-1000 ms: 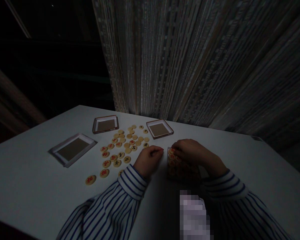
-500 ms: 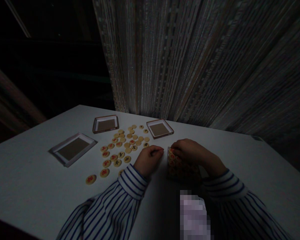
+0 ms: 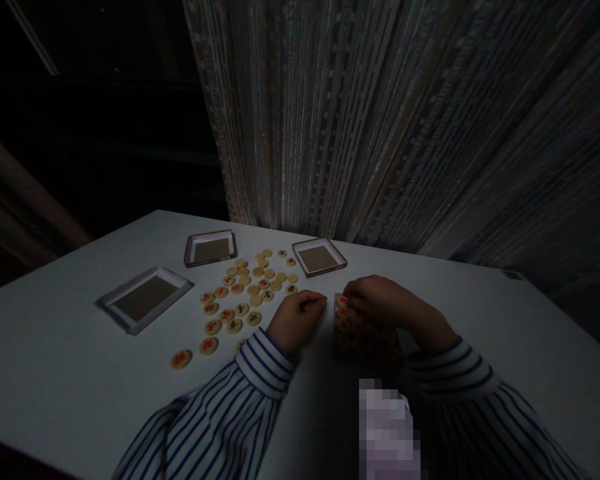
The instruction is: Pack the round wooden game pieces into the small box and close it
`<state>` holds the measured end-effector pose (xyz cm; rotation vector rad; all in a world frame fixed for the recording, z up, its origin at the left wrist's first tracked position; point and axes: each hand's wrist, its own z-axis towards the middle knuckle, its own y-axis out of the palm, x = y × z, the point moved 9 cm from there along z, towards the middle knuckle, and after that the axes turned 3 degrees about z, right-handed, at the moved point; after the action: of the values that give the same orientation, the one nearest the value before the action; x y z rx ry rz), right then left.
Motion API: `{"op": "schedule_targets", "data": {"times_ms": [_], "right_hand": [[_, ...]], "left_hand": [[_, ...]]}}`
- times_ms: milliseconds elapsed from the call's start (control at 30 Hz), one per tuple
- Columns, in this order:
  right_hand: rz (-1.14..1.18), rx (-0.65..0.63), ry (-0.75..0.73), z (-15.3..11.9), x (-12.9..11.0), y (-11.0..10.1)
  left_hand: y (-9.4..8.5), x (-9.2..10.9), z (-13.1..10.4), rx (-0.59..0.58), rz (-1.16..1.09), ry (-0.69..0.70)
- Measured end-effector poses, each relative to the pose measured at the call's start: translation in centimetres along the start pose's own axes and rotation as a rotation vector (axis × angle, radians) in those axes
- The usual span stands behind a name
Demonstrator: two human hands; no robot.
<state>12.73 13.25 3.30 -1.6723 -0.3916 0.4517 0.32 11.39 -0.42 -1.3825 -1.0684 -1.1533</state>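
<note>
1. Dim throughout; the far left sinks almost to black, with tiny light specks (image 3: 117, 70). The light's source cannot be told.
2. The white table (image 3: 70, 373) looks dull blue-grey.
3. Deep shadow spreads between the sleeves (image 3: 205, 427), darkening the box (image 3: 335, 307) under the right hand (image 3: 393, 305); markings on its nearer pieces (image 3: 345, 327) blur into gloom.
4. The curtain (image 3: 300, 120) is grainy, smearing towards the right.
5. Wide-angle stretching slants the outer edges.
6. Coarse square blocks mask a pale patch (image 3: 387, 433) at the near edge.
</note>
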Motion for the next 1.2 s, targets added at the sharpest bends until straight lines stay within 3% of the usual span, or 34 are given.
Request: {"op": "schedule_targets", "data": {"times_ms": [200,600,1200], "right_hand": [[-0.037,-0.035,0.005,-0.9,-1.0,-0.8],[-0.046,-0.133,-0.01,-0.8,-1.8,-0.1],[-0.053,-0.125,-0.048,-0.6,-2.1,0.2]], "left_hand": [[0.0,0.2,0.0,-0.002,0.04,0.03],[0.2,-0.2,0.1,-0.015,0.004,0.007],[0.0,0.1,0.0,-0.01,0.033,0.038]]}}
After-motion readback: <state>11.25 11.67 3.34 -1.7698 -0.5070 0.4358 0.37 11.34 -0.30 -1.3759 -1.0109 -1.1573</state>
